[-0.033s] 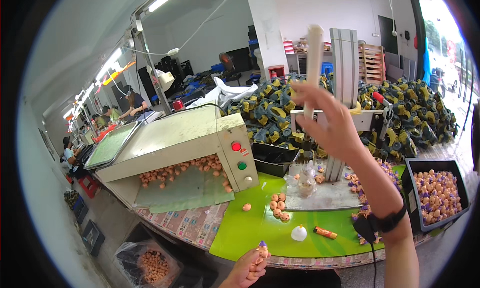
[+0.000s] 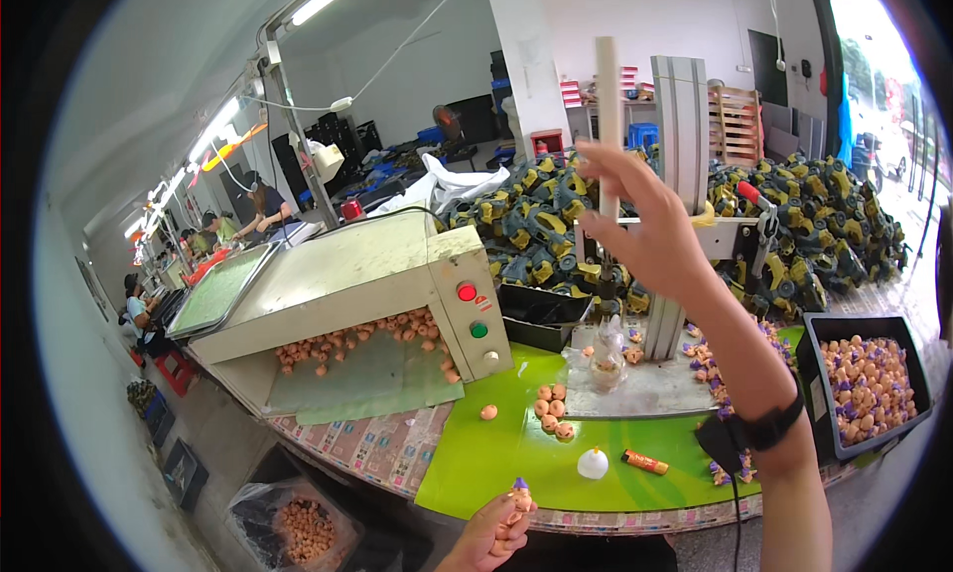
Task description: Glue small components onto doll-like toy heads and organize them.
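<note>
Near the front edge, my left hand (image 2: 486, 537) is closed around a small skin-coloured toy figure (image 2: 518, 503) with a purple tip. My raised right hand (image 2: 645, 225) has its fingers and thumb apart beside the pale lever handle (image 2: 609, 91) of an upright bench press (image 2: 680, 135); whether it touches the handle is unclear. Below, a bit of clear plastic film (image 2: 608, 362) surrounds the press's working spot on a metal base plate (image 2: 635, 403). Several round toy heads (image 2: 549, 410) lie left of that plate. A white round bottle (image 2: 593, 464) and an orange tube (image 2: 645, 462) are closer to me.
A beige oven-like machine (image 2: 347, 264) with toy heads in its opening stands left. At right is a black bin (image 2: 811, 374) of figures, with more figures (image 2: 710, 374) beside the press. Dark-and-yellow parts (image 2: 824, 225) heap behind. A bag of heads (image 2: 308, 527) sits low left; people work far left.
The lever handle has shifted slightly left and stands more upright. My right hand has moved only a little; my left hand keeps the figure in place.
</note>
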Action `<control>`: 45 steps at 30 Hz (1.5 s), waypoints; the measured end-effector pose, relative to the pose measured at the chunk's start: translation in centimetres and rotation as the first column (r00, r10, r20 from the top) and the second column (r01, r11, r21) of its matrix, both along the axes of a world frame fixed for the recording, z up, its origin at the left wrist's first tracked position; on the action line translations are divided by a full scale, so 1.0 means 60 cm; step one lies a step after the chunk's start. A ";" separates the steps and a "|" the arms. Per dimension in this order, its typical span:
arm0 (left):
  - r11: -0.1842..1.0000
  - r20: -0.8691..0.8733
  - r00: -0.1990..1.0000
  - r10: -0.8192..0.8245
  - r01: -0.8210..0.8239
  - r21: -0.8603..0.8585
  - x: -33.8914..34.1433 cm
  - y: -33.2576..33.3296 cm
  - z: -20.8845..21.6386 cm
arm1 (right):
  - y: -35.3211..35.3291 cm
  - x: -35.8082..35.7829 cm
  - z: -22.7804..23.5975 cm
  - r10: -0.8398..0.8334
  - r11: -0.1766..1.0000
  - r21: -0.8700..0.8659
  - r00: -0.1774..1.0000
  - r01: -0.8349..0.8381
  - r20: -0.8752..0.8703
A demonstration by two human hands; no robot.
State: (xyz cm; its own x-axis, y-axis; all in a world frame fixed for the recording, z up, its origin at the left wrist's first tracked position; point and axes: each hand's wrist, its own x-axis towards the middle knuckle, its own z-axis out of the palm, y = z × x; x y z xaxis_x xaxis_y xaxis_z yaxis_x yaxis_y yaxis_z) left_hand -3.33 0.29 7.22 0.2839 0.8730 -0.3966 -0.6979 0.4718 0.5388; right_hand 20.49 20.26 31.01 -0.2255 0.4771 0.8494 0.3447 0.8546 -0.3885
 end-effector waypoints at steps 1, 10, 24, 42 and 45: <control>1.000 -0.028 0.999 0.022 -0.022 -0.011 0.003 0.000 0.003 | 0.038 0.003 -0.001 -0.011 1.000 0.001 1.000 0.011 -0.001; 0.989 -0.042 0.994 0.100 -0.095 0.113 -0.064 0.009 0.001 | 0.007 0.011 -0.161 -0.354 0.935 0.028 0.935 0.353 0.032; 0.965 -0.307 0.950 -0.050 0.125 0.231 -0.029 0.122 0.044 | -0.049 0.075 -0.387 -0.317 0.921 -0.144 0.910 0.363 0.266; 0.921 -0.670 0.737 -0.095 0.321 0.222 0.103 0.369 -0.001 | -0.270 0.384 -0.287 -0.820 0.519 -0.099 0.527 0.849 0.222; 0.886 -0.705 0.709 0.001 0.327 0.329 0.137 0.403 -0.023 | -0.248 0.296 -0.271 -0.622 0.731 -0.165 0.746 0.663 0.239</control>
